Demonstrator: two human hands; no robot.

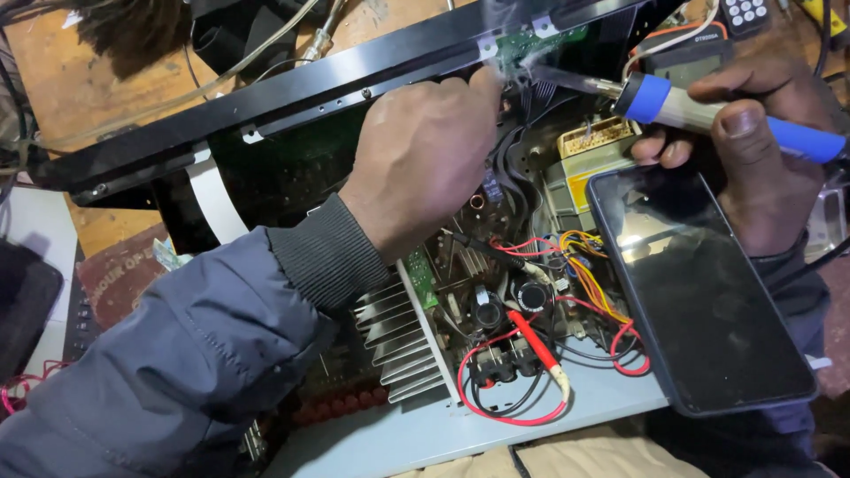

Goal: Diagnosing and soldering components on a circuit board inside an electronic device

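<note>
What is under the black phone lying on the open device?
The phone rests across the open chassis's right edge. Yellow, red and orange wires run beneath its left side; whatever lies further under it is covered.

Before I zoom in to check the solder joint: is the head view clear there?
Head view: smoke hazes the spot at the soldering iron tip; glare patches on the phone screen; left hand sharp, lower sleeve soft.

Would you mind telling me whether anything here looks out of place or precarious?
A dark smartphone lies tilted across the open amplifier chassis, overhanging its edge above loose wires, close to the soldering iron in the right hand.
</note>
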